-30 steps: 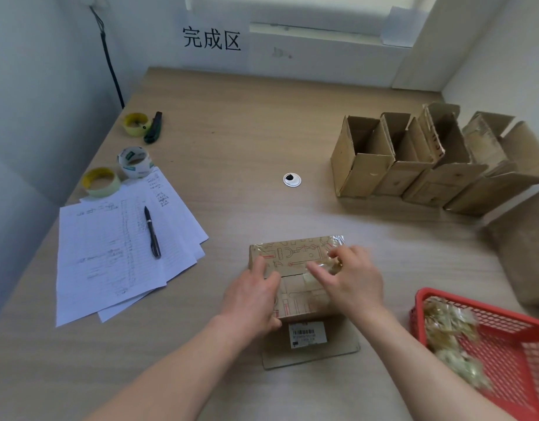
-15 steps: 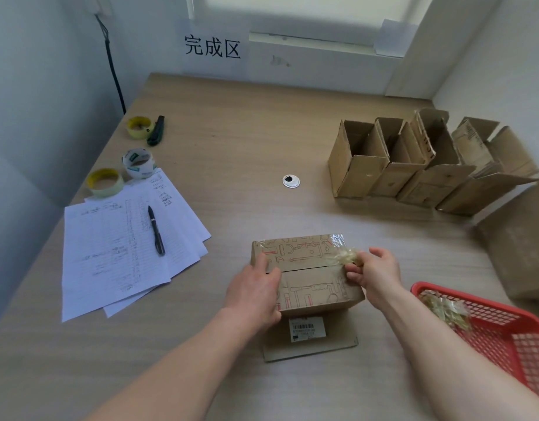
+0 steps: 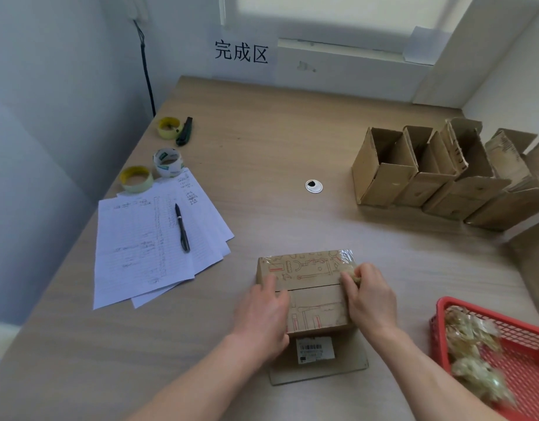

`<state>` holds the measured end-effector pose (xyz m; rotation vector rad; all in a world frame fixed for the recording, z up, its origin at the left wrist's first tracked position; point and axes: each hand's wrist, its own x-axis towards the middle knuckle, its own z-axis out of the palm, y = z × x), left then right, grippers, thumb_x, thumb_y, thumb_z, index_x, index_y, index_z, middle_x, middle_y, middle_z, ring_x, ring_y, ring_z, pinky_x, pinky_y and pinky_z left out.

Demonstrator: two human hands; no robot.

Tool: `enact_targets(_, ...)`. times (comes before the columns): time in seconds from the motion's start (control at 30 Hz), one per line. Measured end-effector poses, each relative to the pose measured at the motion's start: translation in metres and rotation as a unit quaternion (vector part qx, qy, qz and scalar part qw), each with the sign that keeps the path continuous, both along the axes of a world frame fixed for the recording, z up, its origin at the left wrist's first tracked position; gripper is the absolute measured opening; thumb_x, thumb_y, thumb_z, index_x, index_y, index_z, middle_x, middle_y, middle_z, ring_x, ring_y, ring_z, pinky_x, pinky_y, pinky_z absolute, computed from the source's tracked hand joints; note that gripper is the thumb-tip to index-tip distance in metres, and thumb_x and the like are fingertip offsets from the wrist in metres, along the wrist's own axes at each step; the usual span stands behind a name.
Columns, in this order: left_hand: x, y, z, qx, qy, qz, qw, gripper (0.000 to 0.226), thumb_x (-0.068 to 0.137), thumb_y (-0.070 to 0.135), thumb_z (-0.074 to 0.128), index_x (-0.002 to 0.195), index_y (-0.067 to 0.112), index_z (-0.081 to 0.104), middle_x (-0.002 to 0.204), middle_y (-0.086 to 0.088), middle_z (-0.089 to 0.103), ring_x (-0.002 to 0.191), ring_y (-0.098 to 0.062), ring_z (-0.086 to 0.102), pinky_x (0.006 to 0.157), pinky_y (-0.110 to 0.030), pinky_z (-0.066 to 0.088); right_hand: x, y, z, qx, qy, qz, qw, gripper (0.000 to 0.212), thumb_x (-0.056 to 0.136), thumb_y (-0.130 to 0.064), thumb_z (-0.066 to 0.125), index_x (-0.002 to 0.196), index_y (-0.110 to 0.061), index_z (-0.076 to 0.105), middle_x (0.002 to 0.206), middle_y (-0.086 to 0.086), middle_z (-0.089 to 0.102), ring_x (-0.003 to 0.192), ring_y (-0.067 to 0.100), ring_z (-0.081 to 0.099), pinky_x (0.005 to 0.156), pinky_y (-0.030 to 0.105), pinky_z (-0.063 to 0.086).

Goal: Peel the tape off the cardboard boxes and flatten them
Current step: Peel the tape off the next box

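A small cardboard box (image 3: 310, 287) with red printed drawings stands near the table's front edge, its top flaps closed with a bare seam between them. My left hand (image 3: 263, 314) grips the box's left side, thumb on top. My right hand (image 3: 370, 299) is at the box's right end and pinches a crumpled wad of clear tape (image 3: 350, 273). A strip of shiny tape still clings to the far right corner. A flap with a barcode label (image 3: 315, 352) lies flat on the table in front of the box.
A red basket (image 3: 444, 308) with balled-up tape sits at the right front. Several open cardboard boxes (image 3: 383, 177) lean in a row at the back right. Papers (image 3: 140, 247) with a pen, three tape rolls (image 3: 168, 162) and a knife lie on the left.
My right hand has pulled the tape off the top seam, from the middle out to the box's right end, balling it up. My left hand stays on the box's left side.
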<state>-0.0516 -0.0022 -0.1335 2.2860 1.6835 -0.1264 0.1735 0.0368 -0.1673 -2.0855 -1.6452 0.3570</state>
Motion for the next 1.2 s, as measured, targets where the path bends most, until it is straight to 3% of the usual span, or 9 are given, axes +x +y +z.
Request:
enact_targets(0.17, -0.027, -0.013, -0.006, 0.016, 0.052, 0.015, 0.998, 0.046, 0.077, 0.024, 0.058, 0.12, 0.011, 0.052, 0.138, -0.012, 0.034, 0.115, -0.034, 0.042, 0.1, -0.039, 0.04, -0.02, -0.001, -0.011, 0.007, 0.198, -0.121, 0.973, 0.031, 0.098, -0.029, 0.059, 0.073, -0.011, 0.059, 0.065, 0.0, 0.06, 0.069, 0.027, 0.055, 0.06, 0.036, 0.036)
enact_targets(0.27, -0.029, -0.01, -0.006, 0.013, 0.068, 0.018, 0.997, 0.046, 0.076, 0.023, 0.059, 0.12, 0.011, 0.054, 0.139, -0.014, 0.035, 0.121, -0.035, 0.04, 0.106, -0.041, 0.036, -0.023, 0.005, -0.009, -0.085, 0.449, -0.247, 0.855, 0.024, 0.098, -0.022, 0.061, 0.078, -0.01, 0.068, 0.077, 0.008, 0.07, 0.071, 0.023, 0.063, 0.07, 0.035, 0.053)
enact_targets(0.33, -0.027, -0.009, -0.005, 0.005, 0.074, 0.022, 0.997, 0.043, 0.076, 0.022, 0.058, 0.118, 0.011, 0.055, 0.139, -0.013, 0.036, 0.121, -0.036, 0.041, 0.106, -0.042, 0.036, -0.019, 0.011, -0.006, -0.153, 0.518, -0.265, 0.799, 0.019, 0.098, -0.019, 0.061, 0.084, -0.007, 0.069, 0.081, 0.012, 0.072, 0.072, 0.026, 0.066, 0.075, 0.043, 0.057)
enact_targets(0.47, -0.021, -0.01, -0.003, -0.003, 0.09, 0.036, 0.995, 0.043, 0.073, 0.021, 0.057, 0.116, 0.014, 0.056, 0.139, -0.013, 0.036, 0.121, -0.035, 0.042, 0.104, -0.041, 0.037, -0.02, 0.01, -0.003, -0.114, 0.345, -0.23, 0.903, 0.043, 0.1, -0.031, 0.05, 0.069, -0.005, 0.063, 0.074, 0.011, 0.064, 0.073, 0.027, 0.059, 0.069, 0.042, 0.048)
enact_targets(0.57, -0.018, -0.011, 0.0, -0.01, 0.097, 0.047, 0.994, 0.043, 0.073, 0.02, 0.058, 0.115, 0.014, 0.056, 0.14, -0.012, 0.035, 0.122, -0.033, 0.042, 0.105, -0.04, 0.037, -0.027, -0.004, 0.002, -0.072, 0.22, -0.12, 0.965, 0.056, 0.093, -0.064, 0.044, 0.087, -0.011, 0.059, 0.078, 0.001, 0.064, 0.077, 0.028, 0.059, 0.066, 0.037, 0.038)
enact_targets(0.67, -0.014, -0.012, 0.003, -0.019, 0.099, 0.059, 0.993, 0.043, 0.074, 0.021, 0.059, 0.117, 0.014, 0.056, 0.141, -0.012, 0.035, 0.123, -0.033, 0.042, 0.106, -0.038, 0.037, -0.03, -0.011, 0.001, -0.119, 0.154, -0.029, 0.981, 0.065, 0.071, -0.079, 0.055, 0.103, -0.024, 0.043, 0.089, -0.007, 0.061, 0.079, 0.021, 0.058, 0.067, 0.034, 0.041)
enact_targets(0.77, -0.009, -0.012, 0.007, -0.023, 0.097, 0.075, 0.992, 0.044, 0.077, 0.021, 0.06, 0.12, 0.015, 0.056, 0.142, -0.011, 0.034, 0.124, -0.031, 0.042, 0.107, -0.037, 0.037, -0.024, -0.011, -0.008, -0.152, 0.061, 0.012, 0.986, 0.058, 0.081, -0.073, 0.053, 0.113, -0.025, 0.054, 0.105, 0.0, 0.065, 0.098, 0.028, 0.062, 0.075, 0.034, 0.044)
enact_targets(1.03, 0.0, -0.013, 0.013, -0.035, 0.104, 0.109, 0.988, 0.042, 0.077, 0.021, 0.061, 0.118, 0.016, 0.056, 0.141, -0.009, 0.033, 0.122, -0.03, 0.043, 0.107, -0.037, 0.036, -0.008, -0.002, -0.005, -0.104, -0.046, 0.131, 0.985, 0.046, 0.103, -0.046, 0.036, 0.102, -0.012, 0.068, 0.098, 0.016, 0.072, 0.095, 0.039, 0.064, 0.074, 0.039, 0.047)
enact_targets(1.2, -0.002, -0.013, 0.012, -0.033, 0.118, 0.105, 0.987, 0.045, 0.078, 0.024, 0.061, 0.122, 0.017, 0.057, 0.147, -0.008, 0.03, 0.13, -0.03, 0.038, 0.108, -0.04, 0.032, 0.006, -0.007, -0.012, -0.059, 0.018, 0.163, 0.985, 0.047, 0.105, -0.039, 0.036, 0.071, -0.017, 0.06, 0.071, 0.004, 0.069, 0.07, 0.03, 0.064, 0.058, 0.032, 0.035)
